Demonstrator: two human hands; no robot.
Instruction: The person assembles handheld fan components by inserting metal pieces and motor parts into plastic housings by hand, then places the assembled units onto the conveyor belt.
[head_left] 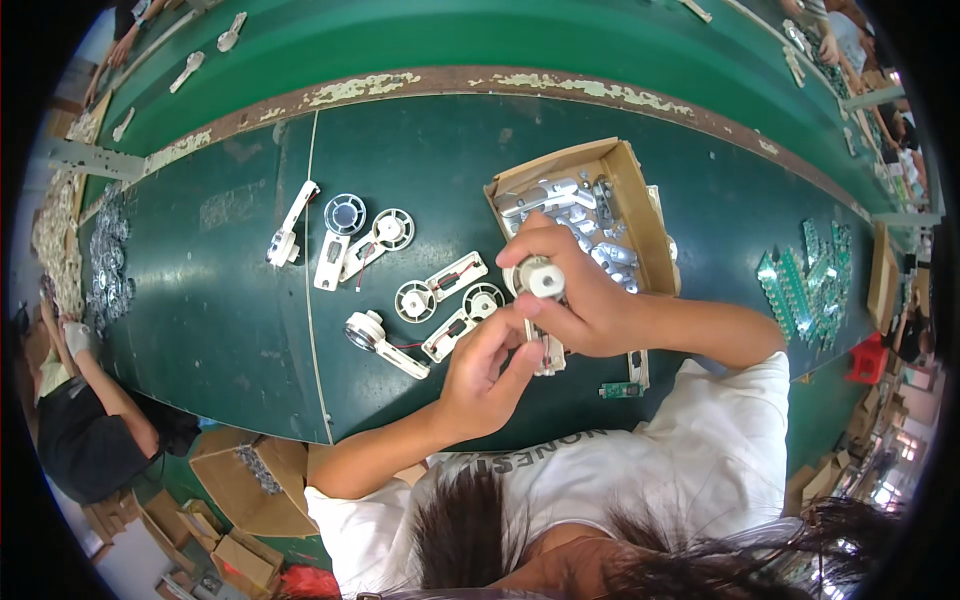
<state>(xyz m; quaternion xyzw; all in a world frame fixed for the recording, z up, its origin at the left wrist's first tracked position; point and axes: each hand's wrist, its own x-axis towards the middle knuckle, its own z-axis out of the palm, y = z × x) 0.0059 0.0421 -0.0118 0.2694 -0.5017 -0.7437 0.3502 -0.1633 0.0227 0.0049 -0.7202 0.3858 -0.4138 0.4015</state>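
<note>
My right hand point(580, 295) is closed round the head of a small white fan housing point(541, 280), whose round silvery middle faces up. Lower down, my left hand point(490, 375) grips the same housing near its handle, fingers bent; its fingertips partly hide the handle. Left of my hands, several similar white fan housings lie on the green table point(400, 145). Among them are one with a round dark face point(345, 214), one with a spoked ring and red wire point(415, 301), and one tilted with a thick round head point(367, 330).
Beyond my right hand stands a cardboard box point(655, 220) of silvery parts. A green circuit board point(621, 390) lies near my right elbow, with a pile of green boards point(806, 280) farther right. At left, a co-worker point(105, 430) sits by heaped dark parts point(110, 255). A green conveyor point(430, 40) runs behind.
</note>
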